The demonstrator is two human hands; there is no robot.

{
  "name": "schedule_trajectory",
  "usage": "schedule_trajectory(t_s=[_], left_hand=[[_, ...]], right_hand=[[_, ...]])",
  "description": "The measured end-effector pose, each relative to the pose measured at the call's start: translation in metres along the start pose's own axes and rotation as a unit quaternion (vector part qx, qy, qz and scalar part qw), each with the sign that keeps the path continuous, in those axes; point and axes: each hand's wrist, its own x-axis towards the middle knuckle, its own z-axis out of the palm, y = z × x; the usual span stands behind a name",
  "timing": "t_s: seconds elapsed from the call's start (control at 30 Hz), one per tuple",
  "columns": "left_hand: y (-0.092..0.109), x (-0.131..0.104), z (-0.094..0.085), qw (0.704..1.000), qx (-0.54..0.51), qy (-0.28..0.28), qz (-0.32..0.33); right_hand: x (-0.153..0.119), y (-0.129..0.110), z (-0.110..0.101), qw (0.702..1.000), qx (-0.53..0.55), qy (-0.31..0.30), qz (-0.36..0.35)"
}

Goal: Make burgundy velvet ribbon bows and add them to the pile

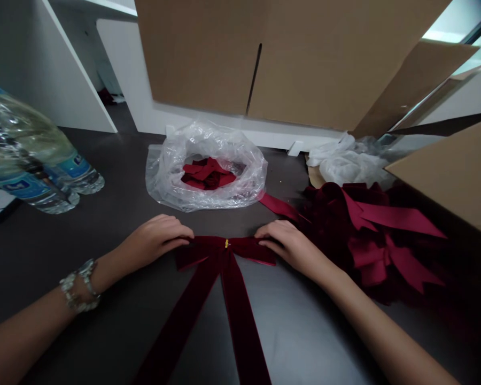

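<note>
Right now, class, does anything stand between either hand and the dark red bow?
Nothing visible does: the left hand and right hand already touch opposite sides of the dark red bow. The clear plastic bag lies beyond it and the ribbon pile to the right, neither in between.

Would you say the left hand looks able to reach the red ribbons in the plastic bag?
Probably yes: the bag lies open beyond the left hand, with ribbons showing and nothing else in between, though that hand holds the bow.

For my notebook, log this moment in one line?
left hand: holds dark-red velvet ribbon bow, left side | right hand: holds right side
</note>
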Motion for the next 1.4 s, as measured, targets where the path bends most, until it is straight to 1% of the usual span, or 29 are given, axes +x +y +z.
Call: schedule_trajectory(t_s=[0.07, 0.13, 0.23, 0.33, 0.43, 0.57, 0.77, 1.1, 1.27, 1.33, 1.4], left_hand=[[0.002, -0.002, -0.001, 1.000, -0.006, -0.003, -0.006], [0.006, -0.003, -0.004, 1.000, 0.000, -0.017, 0.000], [0.015, -0.005, -0.010, 0.999, 0.037, -0.036, 0.007], [0.023, -0.006, -0.015, 0.996, 0.082, -0.042, 0.018], [0.026, -0.007, -0.015, 0.991, 0.122, -0.037, 0.029], [0.026, -0.006, -0.013, 0.990, 0.135, -0.034, 0.026], [0.021, -0.005, -0.009, 0.993, 0.109, -0.032, 0.022], [0.011, -0.003, -0.004, 0.998, 0.017, -0.048, -0.021], [0.006, -0.003, -0.001, 0.999, -0.015, -0.031, -0.038], [0.003, -0.003, 0.000, 0.999, -0.030, -0.024, -0.038], [0.001, -0.003, 0.001, 0.998, -0.046, -0.017, -0.035]], right_hand=[[-0.001, 0.001, -0.001, 1.000, 0.004, 0.001, 0.007], [-0.002, 0.001, -0.001, 1.000, 0.005, -0.008, -0.006], [-0.006, -0.003, -0.003, 1.000, -0.005, -0.009, -0.023], [-0.008, -0.007, -0.004, 0.999, -0.031, -0.008, -0.012], [-0.009, -0.005, -0.003, 0.999, -0.041, 0.008, 0.001], [-0.010, 0.003, 0.000, 0.999, -0.001, 0.032, 0.010], [-0.009, 0.008, 0.000, 0.995, 0.074, 0.043, 0.044], [-0.011, 0.011, 0.001, 0.986, 0.122, 0.062, 0.099], [-0.013, 0.011, -0.001, 0.982, 0.127, 0.060, 0.123], [-0.013, 0.010, -0.002, 0.982, 0.122, 0.058, 0.130], [-0.014, 0.010, -0.002, 0.978, 0.140, 0.060, 0.139]])
